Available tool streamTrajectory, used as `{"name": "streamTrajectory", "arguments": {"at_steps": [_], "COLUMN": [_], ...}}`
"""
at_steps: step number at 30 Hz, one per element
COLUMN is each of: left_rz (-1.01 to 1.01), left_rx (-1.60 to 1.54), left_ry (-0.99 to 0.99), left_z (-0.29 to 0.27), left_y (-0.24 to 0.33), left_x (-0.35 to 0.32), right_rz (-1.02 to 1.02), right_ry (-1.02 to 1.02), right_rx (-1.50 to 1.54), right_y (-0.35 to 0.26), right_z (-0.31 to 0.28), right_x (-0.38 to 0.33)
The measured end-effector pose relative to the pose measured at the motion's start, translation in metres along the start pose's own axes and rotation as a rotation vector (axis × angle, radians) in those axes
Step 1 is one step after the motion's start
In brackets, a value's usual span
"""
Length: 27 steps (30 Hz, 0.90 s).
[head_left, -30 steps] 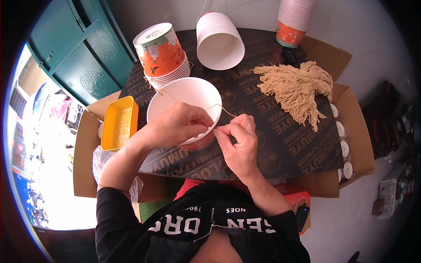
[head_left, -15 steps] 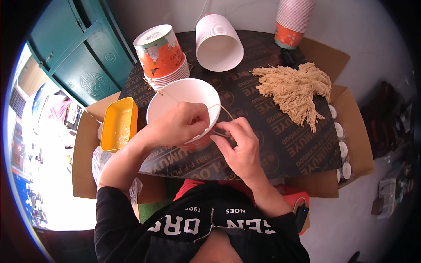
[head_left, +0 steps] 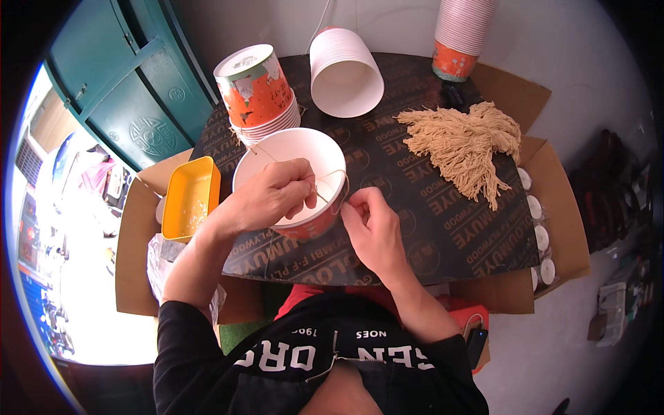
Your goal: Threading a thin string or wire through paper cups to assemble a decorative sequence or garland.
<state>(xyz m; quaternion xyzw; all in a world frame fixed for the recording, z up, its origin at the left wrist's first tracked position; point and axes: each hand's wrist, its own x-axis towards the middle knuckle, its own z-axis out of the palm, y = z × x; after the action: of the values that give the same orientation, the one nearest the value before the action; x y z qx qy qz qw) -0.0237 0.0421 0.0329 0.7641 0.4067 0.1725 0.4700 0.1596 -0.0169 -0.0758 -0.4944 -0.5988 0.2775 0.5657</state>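
A white-lined paper bucket with an orange outside stands on the dark table, its mouth tilted toward me. A thin tan string is strung at its rim, with one end at the far left edge and a loop at the right. My left hand is over the bucket's mouth, fingers pinched on the string inside the right wall. Just outside the right rim, my right hand has thumb and forefinger closed on the string by the wall. The fingertips partly hide the string.
Behind stand an upturned stack of orange buckets and a white stack lying on its side. A bundle of tan strings lies at the right, below another bucket stack. A yellow tray with small white bits sits left, near cardboard boxes.
My left hand has drawn back leftward from the right rim, pulling string inside the bucket. My right hand has shifted slightly down, its fingers curled closer together.
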Motion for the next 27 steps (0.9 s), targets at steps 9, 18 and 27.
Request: {"name": "streamTrajectory", "arguments": {"at_steps": [9,18,27], "left_rz": [0.102,0.084,0.059], "left_rx": [-0.151,-0.374,-0.412], "left_ry": [0.135,0.050,0.040], "left_z": [0.009,0.008,0.011], "left_y": [-0.005,0.002,-0.006], "left_x": [0.004,0.008,0.012], "right_rz": [0.331,0.328,0.315], "right_ry": [-0.121,-0.139,-0.138], "right_rx": [0.360,0.472,0.542], "right_y": [0.020,0.016,0.014], "right_z": [0.012,0.008,0.011], "right_x": [0.011,0.012,0.018]}}
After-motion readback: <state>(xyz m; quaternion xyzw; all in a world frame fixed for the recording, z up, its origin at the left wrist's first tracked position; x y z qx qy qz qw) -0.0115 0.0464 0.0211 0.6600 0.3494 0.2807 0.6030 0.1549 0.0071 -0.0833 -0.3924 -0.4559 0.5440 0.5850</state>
